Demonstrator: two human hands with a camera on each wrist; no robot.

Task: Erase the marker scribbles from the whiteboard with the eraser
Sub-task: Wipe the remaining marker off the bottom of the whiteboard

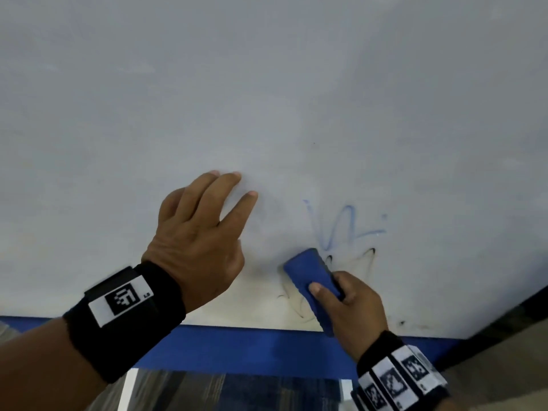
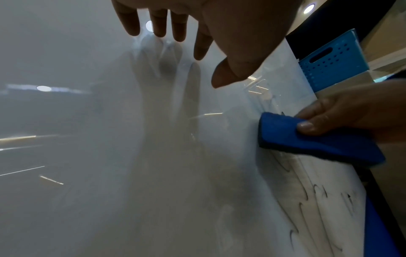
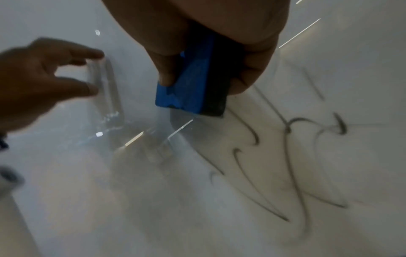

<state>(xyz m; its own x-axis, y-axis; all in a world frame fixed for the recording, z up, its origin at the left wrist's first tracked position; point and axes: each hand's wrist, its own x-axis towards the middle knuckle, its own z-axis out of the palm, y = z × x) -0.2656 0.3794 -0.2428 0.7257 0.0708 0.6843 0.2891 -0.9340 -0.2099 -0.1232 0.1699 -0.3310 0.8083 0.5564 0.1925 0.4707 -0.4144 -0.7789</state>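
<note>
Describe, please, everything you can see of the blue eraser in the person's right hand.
The blue rectangular block eraser has a soft-looking blue body and a dark felt pad along one face. The right hand grips its near end, thumb on top. It is tilted, pad against the white glossy whiteboard, among the black marker scribbles.

My left hand [image 1: 192,232]: on whiteboard [image 1: 267,84], left of eraser [image 1: 311,277].
Scribbles [image 1: 350,229]: right of my eraser.

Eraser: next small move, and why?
Probably sweep the eraser up and right over the blue scribble: the right hand grips it against the whiteboard, faint blue and black marks remain just beyond, and the left hand braces aside.
</note>
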